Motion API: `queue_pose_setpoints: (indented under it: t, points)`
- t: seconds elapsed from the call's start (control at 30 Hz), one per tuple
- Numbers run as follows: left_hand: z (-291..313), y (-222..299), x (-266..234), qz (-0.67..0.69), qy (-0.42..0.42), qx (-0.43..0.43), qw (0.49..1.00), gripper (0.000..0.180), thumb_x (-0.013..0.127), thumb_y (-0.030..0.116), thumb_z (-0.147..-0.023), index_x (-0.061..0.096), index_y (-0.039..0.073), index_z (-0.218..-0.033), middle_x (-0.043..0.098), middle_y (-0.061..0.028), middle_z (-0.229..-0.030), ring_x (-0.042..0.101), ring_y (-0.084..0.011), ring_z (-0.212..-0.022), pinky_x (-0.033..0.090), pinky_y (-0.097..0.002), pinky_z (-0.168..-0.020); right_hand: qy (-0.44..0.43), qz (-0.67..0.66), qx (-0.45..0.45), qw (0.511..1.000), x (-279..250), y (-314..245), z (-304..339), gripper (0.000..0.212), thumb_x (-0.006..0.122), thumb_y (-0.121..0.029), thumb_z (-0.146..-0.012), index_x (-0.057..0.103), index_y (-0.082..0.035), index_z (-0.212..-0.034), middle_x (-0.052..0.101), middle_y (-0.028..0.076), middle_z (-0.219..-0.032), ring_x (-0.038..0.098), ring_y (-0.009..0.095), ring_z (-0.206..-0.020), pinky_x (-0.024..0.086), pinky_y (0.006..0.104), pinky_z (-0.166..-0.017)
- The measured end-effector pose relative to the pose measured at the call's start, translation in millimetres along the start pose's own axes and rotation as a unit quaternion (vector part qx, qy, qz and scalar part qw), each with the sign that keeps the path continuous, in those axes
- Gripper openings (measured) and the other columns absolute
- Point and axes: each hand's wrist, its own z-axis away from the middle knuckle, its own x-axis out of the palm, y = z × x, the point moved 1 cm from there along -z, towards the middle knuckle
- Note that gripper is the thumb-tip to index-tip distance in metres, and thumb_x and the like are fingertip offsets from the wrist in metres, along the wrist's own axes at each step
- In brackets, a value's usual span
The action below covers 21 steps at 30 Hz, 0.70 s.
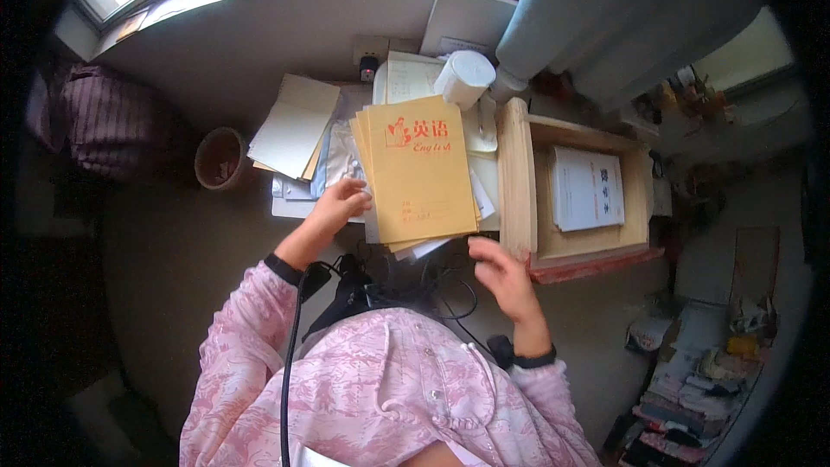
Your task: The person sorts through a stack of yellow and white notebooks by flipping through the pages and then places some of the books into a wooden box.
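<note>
A loose stack of yellow exercise books [419, 173] with red print lies in front of me, its edges fanned slightly out of line. My left hand [344, 201] is beside the stack's left edge, fingers loosely bent and apart, with nothing seen in it. Close to the stack's lower right corner is my right hand [500, 266], fingers loosely spread and holding nothing. Some white sheets [421, 248] stick out from under the books. To the left lies a pile of notebooks with a blank white page [296, 125] on top.
A wooden drawer box [516, 182] at the right holds a stack of white booklets [590, 190]. Behind the yellow books stands a white cylindrical container [467, 78]. A bin [220, 158] is at the left. A black cable [288, 363] runs past my left arm; piled items [692, 389] lie lower right.
</note>
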Motion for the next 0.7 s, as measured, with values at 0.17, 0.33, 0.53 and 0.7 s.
queue_pose_setpoints:
  t: [0.17, 0.33, 0.53, 0.7]
  points:
    - [-0.9, 13.7, -11.8, -0.034, -0.088, -0.041, 0.995, 0.044, 0.057, 0.022, -0.093, 0.047, -0.003, -0.128, 0.062, -0.0103, -0.11, 0.061, -0.0176, -0.098, 0.048, -0.0303, -0.089, 0.176, -0.015, 0.084, 0.981, 13.2, 76.3, -35.5, 0.034, 0.063, -0.004, -0.085, 0.055, 0.003, -0.117, 0.054, 0.013, -0.124, 0.054, 0.024, -0.113, 0.044, 0.0341, -0.096]
    - [7.2, 26.0, -26.9, -0.072, -0.192, -0.072, 0.976, 0.051, 0.055, 0.028, -0.095, 0.042, -0.002, -0.133, 0.06, -0.0136, -0.119, 0.059, -0.0207, -0.107, 0.045, -0.0321, -0.093, 0.189, 0.208, 0.066, 0.957, 21.0, 86.9, -51.0, 0.042, 0.068, -0.01, -0.079, 0.053, 0.002, -0.116, 0.052, 0.02, -0.125, 0.05, 0.036, -0.116, 0.041, 0.0392, -0.098]
    - [21.4, 36.5, -48.3, 0.002, -0.163, -0.069, 0.984, 0.058, 0.056, 0.03, -0.094, 0.036, -0.003, -0.138, 0.054, -0.0157, -0.128, 0.056, -0.0232, -0.114, 0.043, -0.0323, -0.098, 0.203, 0.278, 0.015, 0.939, 28.1, 76.2, -57.5, 0.045, 0.068, -0.012, -0.078, 0.052, 0.0, -0.119, 0.049, 0.021, -0.127, 0.047, 0.038, -0.119, 0.039, 0.0415, -0.098]
    - [8.6, 24.7, -15.0, 0.01, -0.08, -0.069, 0.994, 0.058, 0.058, 0.023, -0.091, 0.036, -0.007, -0.136, 0.053, -0.0178, -0.127, 0.056, -0.0245, -0.113, 0.046, -0.0327, -0.095, 0.212, 0.299, 0.005, 0.93, 34.1, 60.1, -55.1, 0.046, 0.067, -0.011, -0.078, 0.051, 0.001, -0.12, 0.049, 0.021, -0.126, 0.046, 0.039, -0.119, 0.039, 0.042, -0.099]
